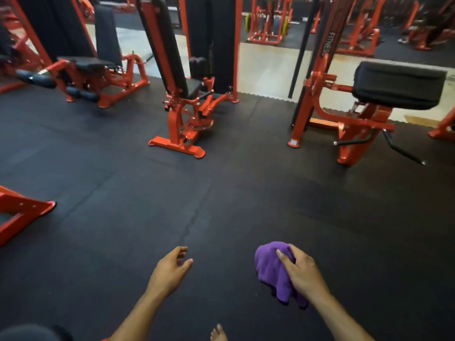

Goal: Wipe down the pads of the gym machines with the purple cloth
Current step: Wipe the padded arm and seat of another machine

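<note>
Purple cloth [275, 269] in right hand [301, 271]; post [326, 44] reads "FITNESS".

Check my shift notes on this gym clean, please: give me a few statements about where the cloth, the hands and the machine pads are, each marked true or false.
1. The right hand grips the purple cloth. True.
2. The left hand holds a spray bottle. False: it is empty, fingers relaxed.
3. The cloth is pressed on the wide black pad of the machine at right. False: it is held above the black floor mat, well short of that pad.
4. The centre machine has a tall black backrest on a red frame. True.
5. The machine frames are blue. False: they are red.
</note>
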Tool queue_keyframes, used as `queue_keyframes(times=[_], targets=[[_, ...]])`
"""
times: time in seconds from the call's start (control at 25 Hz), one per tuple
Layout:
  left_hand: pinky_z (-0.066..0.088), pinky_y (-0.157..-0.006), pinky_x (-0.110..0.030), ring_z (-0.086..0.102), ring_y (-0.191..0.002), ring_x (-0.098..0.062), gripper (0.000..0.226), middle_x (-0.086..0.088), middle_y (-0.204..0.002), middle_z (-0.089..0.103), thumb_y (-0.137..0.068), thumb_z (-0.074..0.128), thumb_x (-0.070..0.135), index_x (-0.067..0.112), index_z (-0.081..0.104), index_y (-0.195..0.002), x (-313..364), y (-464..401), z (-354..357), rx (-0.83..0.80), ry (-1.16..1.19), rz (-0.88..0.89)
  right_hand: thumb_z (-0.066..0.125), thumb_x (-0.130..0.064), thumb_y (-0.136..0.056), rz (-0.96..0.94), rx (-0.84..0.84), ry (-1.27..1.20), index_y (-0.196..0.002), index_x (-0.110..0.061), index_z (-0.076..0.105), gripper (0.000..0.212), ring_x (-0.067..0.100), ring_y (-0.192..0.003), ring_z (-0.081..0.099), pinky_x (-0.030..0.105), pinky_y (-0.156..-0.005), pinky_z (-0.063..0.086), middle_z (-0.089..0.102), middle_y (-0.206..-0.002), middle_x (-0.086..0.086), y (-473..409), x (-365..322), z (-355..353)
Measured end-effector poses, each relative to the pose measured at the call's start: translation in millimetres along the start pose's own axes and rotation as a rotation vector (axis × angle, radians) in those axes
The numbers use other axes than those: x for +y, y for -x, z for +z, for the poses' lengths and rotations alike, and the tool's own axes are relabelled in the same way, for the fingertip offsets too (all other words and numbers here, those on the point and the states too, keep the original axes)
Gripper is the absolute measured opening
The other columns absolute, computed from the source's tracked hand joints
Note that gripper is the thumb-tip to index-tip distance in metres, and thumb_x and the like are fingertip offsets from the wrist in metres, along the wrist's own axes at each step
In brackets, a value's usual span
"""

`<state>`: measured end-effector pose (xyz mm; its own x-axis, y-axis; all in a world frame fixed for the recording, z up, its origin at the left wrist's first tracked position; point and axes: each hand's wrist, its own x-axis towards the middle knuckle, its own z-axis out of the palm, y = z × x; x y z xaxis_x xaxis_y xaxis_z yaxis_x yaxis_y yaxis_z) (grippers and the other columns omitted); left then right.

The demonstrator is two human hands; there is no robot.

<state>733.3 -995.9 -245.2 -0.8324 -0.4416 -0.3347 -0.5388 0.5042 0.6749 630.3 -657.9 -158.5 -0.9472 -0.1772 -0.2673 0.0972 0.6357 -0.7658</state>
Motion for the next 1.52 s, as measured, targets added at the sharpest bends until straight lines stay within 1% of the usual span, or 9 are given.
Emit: queue_keyframes(times=[0.16, 0.32, 0.44, 0.6, 0.8, 0.96, 1.2, 1.4, 1.52], targets=[[0.055, -0.098, -0.037, 0.067, -0.110, -0.008, 0.041, 0.009, -0.126, 0.068, -0.094, 0.070, 0.041, 0.030, 0.061, -0.133, 48, -97, -31, -0.001, -0.018, 0.004, 0.058, -0.041, -0.100, -0.024, 0.004, -0.051, -0.110, -0.028, 0.067, 0.019, 0.011, -0.100, 0.065, 0.028, -0.084, 0.048, 0.070, -0.105, -0.010, -102, -43, 6], [0.053, -0.098, -0.035, 0.065, -0.112, -0.007, 0.041, 0.012, -0.126, 0.066, -0.095, 0.069, 0.041, 0.032, 0.060, -0.134, 94, -199, -39, 0.006, -0.011, 0.028, 0.058, -0.036, -0.101, -0.023, -0.012, -0.110, -0.102, -0.037, 0.060, 0.002, 0.004, -0.095, 0.062, 0.024, -0.082, 0.044, 0.064, -0.099, -0.019, -200, -70, 13], [0.053, -0.100, -0.036, 0.064, -0.114, -0.005, 0.044, 0.014, -0.129, 0.065, -0.094, 0.069, 0.043, 0.034, 0.059, -0.135, 116, -282, -33, -0.023, -0.033, 0.013, 0.059, -0.034, -0.101, -0.023, -0.023, -0.131, -0.101, -0.039, 0.057, 0.005, -0.007, -0.089, 0.056, 0.021, -0.079, 0.040, 0.058, -0.095, -0.025, -293, -82, 16], [0.053, -0.102, -0.037, 0.062, -0.118, -0.001, 0.050, 0.018, -0.134, 0.062, -0.090, 0.067, 0.050, 0.040, 0.055, -0.137, 151, -388, -43, -0.062, -0.099, -0.007, 0.061, -0.033, -0.100, -0.002, -0.040, -0.156, -0.102, -0.034, 0.061, 0.003, 0.005, -0.094, 0.062, 0.025, -0.082, 0.044, 0.067, -0.101, -0.011, -416, -108, 14], [0.053, -0.101, -0.036, 0.061, -0.121, -0.003, 0.048, 0.016, -0.135, 0.062, -0.093, 0.068, 0.048, 0.038, 0.055, -0.139, 202, -510, -79, 0.059, -0.048, -0.031, 0.060, -0.036, -0.100, -0.046, -0.134, -0.098, -0.110, -0.032, 0.065, 0.012, 0.010, -0.104, 0.065, 0.029, -0.089, 0.049, 0.070, -0.109, -0.010, -568, -159, 11], [0.052, -0.101, -0.033, 0.060, -0.123, -0.003, 0.049, 0.014, -0.135, 0.062, -0.094, 0.069, 0.045, 0.035, 0.054, -0.140, 217, -592, -89, 0.078, -0.021, -0.058, 0.060, -0.040, -0.099, -0.083, -0.183, -0.071, -0.116, -0.030, 0.068, 0.022, 0.009, -0.106, 0.066, 0.032, -0.094, 0.051, 0.071, -0.110, -0.011, -675, -199, 25], [0.052, -0.104, -0.036, 0.059, -0.125, -0.006, 0.052, 0.011, -0.139, 0.062, -0.093, 0.069, 0.044, 0.035, 0.054, -0.142, 237, -763, -115, 0.051, 0.042, -0.109, 0.058, -0.040, -0.099, -0.105, -0.242, -0.027, -0.105, -0.033, 0.069, 0.014, 0.001, -0.097, 0.067, 0.032, -0.089, 0.054, 0.073, -0.102, -0.014, -839, -266, 46], [0.050, -0.105, -0.037, 0.058, -0.128, -0.007, 0.054, 0.011, -0.141, 0.061, -0.091, 0.070, 0.044, 0.036, 0.053, -0.142, 281, -907, -172, 0.042, -0.031, -0.067, 0.058, -0.040, -0.099, -0.074, -0.165, -0.033, -0.104, -0.034, 0.067, 0.012, 0.004, -0.093, 0.067, 0.029, -0.080, 0.053, 0.073, -0.099, -0.013, -955, -330, 35], [0.050, -0.106, -0.040, 0.058, -0.129, -0.011, 0.053, 0.009, -0.141, 0.061, -0.092, 0.070, 0.042, 0.036, 0.054, -0.141, 309, -978, -198, 0.081, -0.047, -0.048, 0.060, -0.036, -0.099, -0.043, -0.138, -0.067, -0.102, -0.037, 0.066, 0.007, 0.001, -0.092, 0.066, 0.021, -0.074, 0.049, 0.072, -0.098, -0.014, -1012, -349, 36]])
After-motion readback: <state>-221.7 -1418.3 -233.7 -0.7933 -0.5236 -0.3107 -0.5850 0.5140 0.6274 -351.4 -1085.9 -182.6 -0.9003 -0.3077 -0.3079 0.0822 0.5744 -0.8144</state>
